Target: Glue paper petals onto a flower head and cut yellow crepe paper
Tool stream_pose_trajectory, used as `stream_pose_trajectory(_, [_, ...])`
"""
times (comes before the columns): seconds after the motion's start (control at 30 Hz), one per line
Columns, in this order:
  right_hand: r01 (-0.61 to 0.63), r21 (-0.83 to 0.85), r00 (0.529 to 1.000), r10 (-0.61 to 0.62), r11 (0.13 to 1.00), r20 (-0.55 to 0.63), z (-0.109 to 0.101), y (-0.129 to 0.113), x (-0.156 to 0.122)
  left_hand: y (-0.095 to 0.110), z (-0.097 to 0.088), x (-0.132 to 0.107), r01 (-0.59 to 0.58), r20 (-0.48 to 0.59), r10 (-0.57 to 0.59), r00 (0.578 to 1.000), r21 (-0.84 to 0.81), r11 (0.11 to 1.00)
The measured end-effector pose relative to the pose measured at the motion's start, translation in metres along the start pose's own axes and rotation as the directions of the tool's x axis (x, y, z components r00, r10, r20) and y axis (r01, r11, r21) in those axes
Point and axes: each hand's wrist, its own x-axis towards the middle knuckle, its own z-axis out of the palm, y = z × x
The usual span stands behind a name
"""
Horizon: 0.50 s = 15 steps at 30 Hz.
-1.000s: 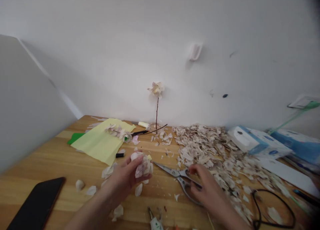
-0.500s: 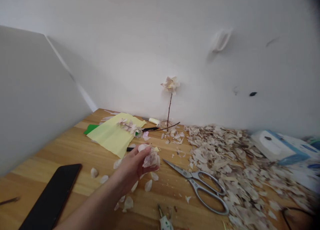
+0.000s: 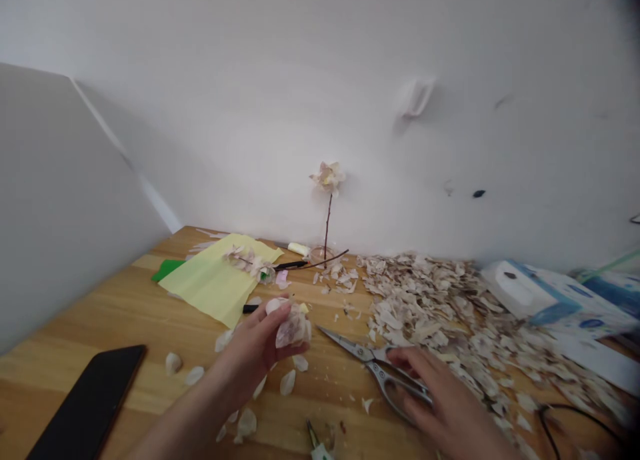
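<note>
My left hand (image 3: 255,350) is closed round a small clump of pale dried petals (image 3: 291,328), held just above the wooden table (image 3: 115,313). My right hand (image 3: 440,407) lies over the handles of the steel scissors (image 3: 373,365), fingers curled on the loops; the blades point left toward the clump. Loose petals (image 3: 287,382) lie under and around my left hand.
A big heap of petal scraps (image 3: 440,313) covers the right of the table. Yellow paper (image 3: 215,283) with a petal sprig, a green scrap and a standing paper flower (image 3: 327,179) are at the back. A black phone (image 3: 87,407) lies front left, tissue packs (image 3: 540,293) right, a black cable (image 3: 575,420) front right.
My right hand left the scissors and went out of view half a second ago, then came back onto the handles. The left hand has kept hold of the petal clump.
</note>
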Motion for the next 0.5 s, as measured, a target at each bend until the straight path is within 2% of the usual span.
stream_pose_trajectory(0.07, [0.011, -0.324, 0.999, 0.006, 0.946, 0.053, -0.002, 0.014, 0.003, 0.000, 0.001, -0.001, 0.004, -0.002, -0.004, 1.000, -0.010, 1.000])
stream_pose_trajectory(0.13, [0.024, -0.441, 0.995, 0.023, 0.897, 0.101, 0.001, 0.025, 0.005, 0.000, 0.001, -0.003, 0.009, 0.001, -0.009, 1.000, -0.014, 1.000])
stream_pose_trajectory(0.27, [-0.001, -0.556, 0.969, 0.138, 0.831, 0.204, 0.012, 0.031, 0.011, 0.000, 0.002, -0.006, -0.001, 0.011, 0.001, 1.000, -0.011, 1.000])
stream_pose_trajectory(0.37, [-0.071, -0.627, 0.961, 0.222, 0.776, 0.165, 0.016, 0.028, 0.017, 0.001, 0.002, -0.005, -0.005, -0.002, 0.005, 1.000, -0.008, 1.000])
stream_pose_trajectory(0.5, [-0.143, -0.647, 0.948, 0.292, 0.749, 0.128, 0.016, 0.029, 0.021, 0.000, 0.000, -0.001, 0.004, 0.026, -0.002, 1.000, -0.050, 0.999])
